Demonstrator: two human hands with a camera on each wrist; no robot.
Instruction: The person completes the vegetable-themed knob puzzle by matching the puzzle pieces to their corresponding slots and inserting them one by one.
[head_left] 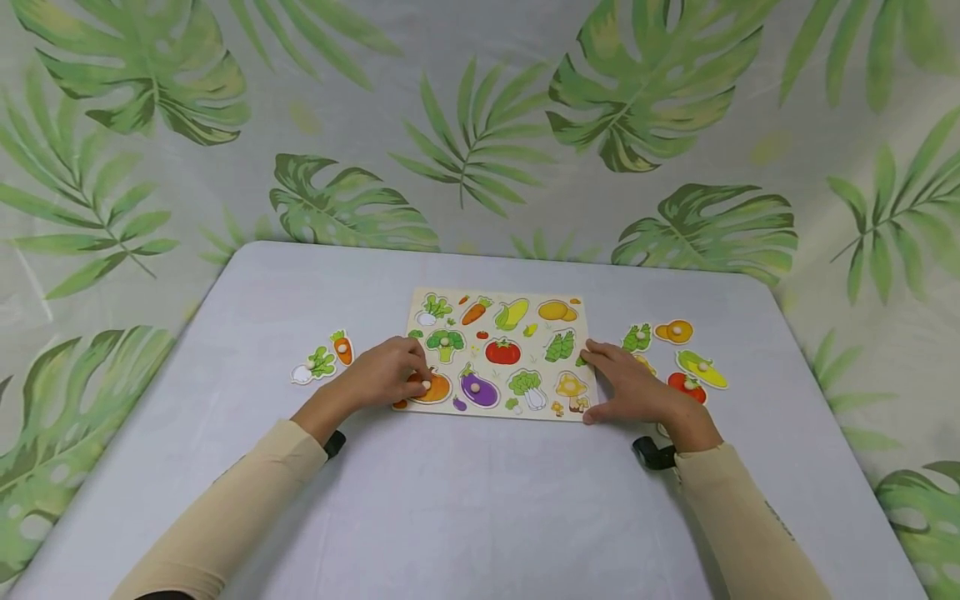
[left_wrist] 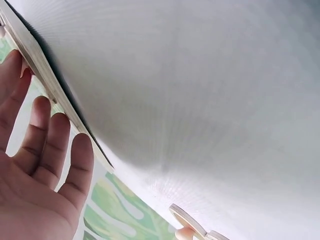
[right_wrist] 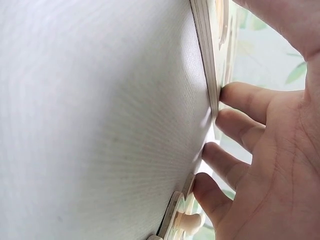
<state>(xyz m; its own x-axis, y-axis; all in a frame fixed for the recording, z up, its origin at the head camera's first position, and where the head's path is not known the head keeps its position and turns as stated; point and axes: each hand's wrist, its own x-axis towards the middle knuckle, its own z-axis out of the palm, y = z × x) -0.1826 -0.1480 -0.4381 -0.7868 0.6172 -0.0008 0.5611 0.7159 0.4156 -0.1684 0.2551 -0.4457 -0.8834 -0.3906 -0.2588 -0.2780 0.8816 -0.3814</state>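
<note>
A wooden vegetable puzzle board (head_left: pixel 536 408) lies flat on the table. My left hand (head_left: pixel 382 372) is at its lower left, thumb and forefinger pinching the knob of the pumpkin piece (head_left: pixel 441 388), which lies at its printed spot. In the left wrist view the left hand's (left_wrist: pixel 45 170) other fingers stand apart beside the board edge. My right hand (head_left: pixel 630 385) rests its fingertips and thumb against the board's right side, fingers spread and fairly straight. On the board, the broccoli piece (head_left: pixel 446 352) and the eggplant piece (head_left: pixel 486 394) show wooden knobs.
Left of the board lie a turnip piece (head_left: pixel 321 363) and a carrot piece (head_left: pixel 341 343). On the right are pea pod (head_left: pixel 636 338), potato (head_left: pixel 673 332), corn (head_left: pixel 701 367) and tomato (head_left: pixel 687 385) pieces. Others there are partly hidden by the right hand. A leaf-print cloth (head_left: pixel 480 125) hangs behind.
</note>
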